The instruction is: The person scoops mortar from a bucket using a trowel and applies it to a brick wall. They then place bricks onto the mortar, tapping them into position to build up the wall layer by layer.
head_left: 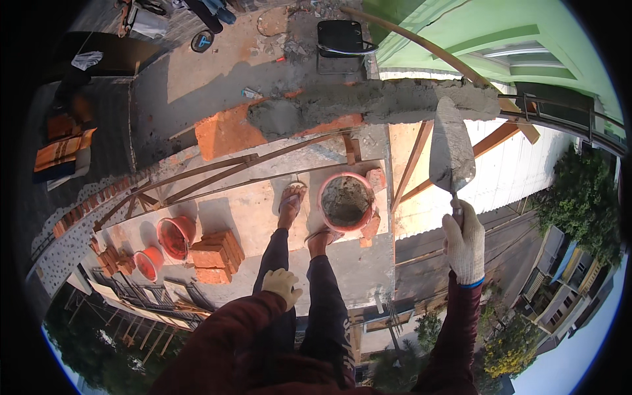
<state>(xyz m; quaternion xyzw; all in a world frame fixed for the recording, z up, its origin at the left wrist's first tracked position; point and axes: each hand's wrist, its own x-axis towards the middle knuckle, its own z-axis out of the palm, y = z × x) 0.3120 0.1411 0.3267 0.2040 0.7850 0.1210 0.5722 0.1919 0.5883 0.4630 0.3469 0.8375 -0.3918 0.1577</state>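
The pale floor [361, 276] carried a round bucket [321, 209] of mortar [345, 201] with broken bricks [370, 228] beside it. Farther left stood two red tubs [189, 228], a brick stack [214, 258] and smaller brick pieces [108, 260].

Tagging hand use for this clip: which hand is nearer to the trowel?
Right. The right hand holds the trowel by its handle; the left hand is well apart from it, lower and farther left in the picture, over the left leg.

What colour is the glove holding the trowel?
The glove is creamy white with blue trim, best seen in the head view.
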